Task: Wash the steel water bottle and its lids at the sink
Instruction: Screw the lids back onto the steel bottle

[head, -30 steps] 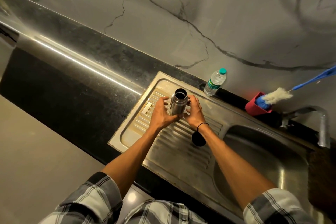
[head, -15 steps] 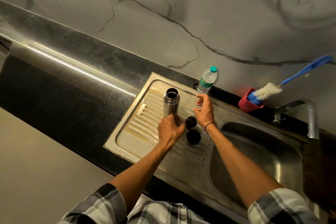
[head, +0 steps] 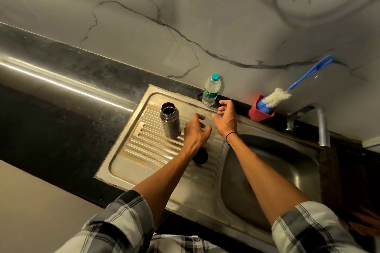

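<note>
Upright, cylindrical steel bottle [head: 169, 120]; ribbed drainboard [head: 148, 141]

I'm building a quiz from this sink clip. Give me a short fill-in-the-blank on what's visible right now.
1. The steel bottle stands upright on the drainboard with its mouth ____.
2. The plastic water bottle has a ____ cap.
3. The white-headed brush rests in a ____ holder.
4. The left hand and right hand hold ____.

Missing words: open; green; red; nothing

Our shiny sink tray [head: 131, 162]
We see the steel bottle [head: 170, 120] standing on it, open, and a black lid [head: 200, 156] lying near.
</note>
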